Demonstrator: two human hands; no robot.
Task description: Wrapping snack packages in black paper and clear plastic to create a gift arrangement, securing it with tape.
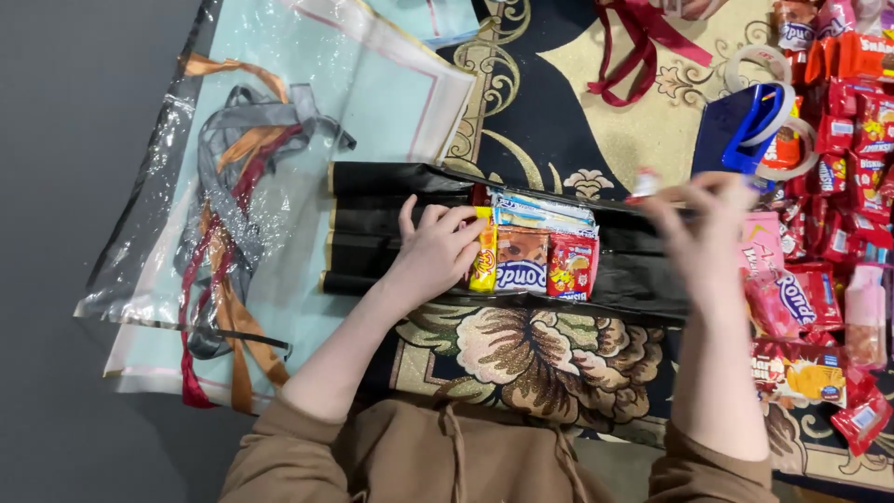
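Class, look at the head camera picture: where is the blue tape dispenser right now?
The blue tape dispenser sits at upper right on the patterned rug, just above the right hand and left of the pile of red snack packets.

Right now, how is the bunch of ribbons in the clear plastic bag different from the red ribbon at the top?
The bagged ribbons are many colours: grey, orange and dark red. The red ribbon is one colour only. The bagged ribbons lie under clear plastic over pale blue paper; the red ribbon lies bare on the patterned carpet. The bagged bunch spreads much longer. Both lie loose and curled, untouched by the left hand or right hand.
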